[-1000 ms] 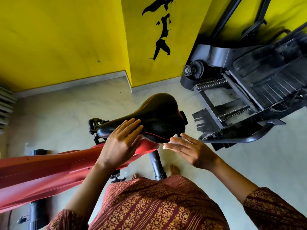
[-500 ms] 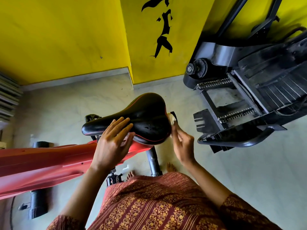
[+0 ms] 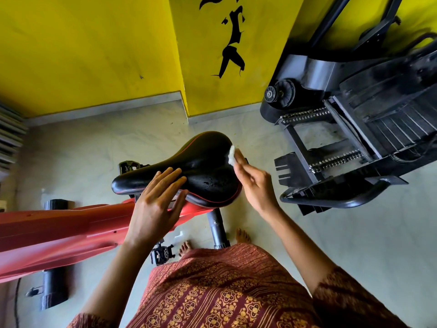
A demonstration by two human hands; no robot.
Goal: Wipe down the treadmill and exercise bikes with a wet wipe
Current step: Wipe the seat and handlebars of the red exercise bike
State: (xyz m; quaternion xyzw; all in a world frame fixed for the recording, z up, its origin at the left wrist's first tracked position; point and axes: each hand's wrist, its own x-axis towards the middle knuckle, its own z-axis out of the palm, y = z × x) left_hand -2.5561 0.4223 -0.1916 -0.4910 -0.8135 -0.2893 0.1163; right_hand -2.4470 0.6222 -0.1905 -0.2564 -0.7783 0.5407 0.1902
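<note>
At the far left the red frame (image 3: 59,228) of the exercise bike runs across the view, with a black floor bar (image 3: 55,290) under it and a black pedal (image 3: 162,255) near its inner end. Above the frame sits the black saddle (image 3: 201,159), nose pointing left and edged with a thin red line. Small wet spots shine on its broad rear part.

The left hand (image 3: 153,204) lies on the near side of the saddle's middle. Its grip is spread, 4 fingers straight and flat on the black cover, thumb beside the lower rim.

Below the saddle the grey seat post (image 3: 218,230) goes down to the pale floor (image 3: 354,245). Bare feet (image 3: 243,235) show on either side of it, above a patterned maroon garment (image 3: 224,292).

The white wet wipe (image 3: 232,156) is bunched at the saddle's rear right edge, touching it. The right hand (image 3: 255,185), somewhat blurred, holds it there, its grip pinching the wipe at the fingertips.

Further right, apart from the bike, a black exercise machine (image 3: 354,138) with 2 exposed chains stands against the yellow wall (image 3: 94,55).
</note>
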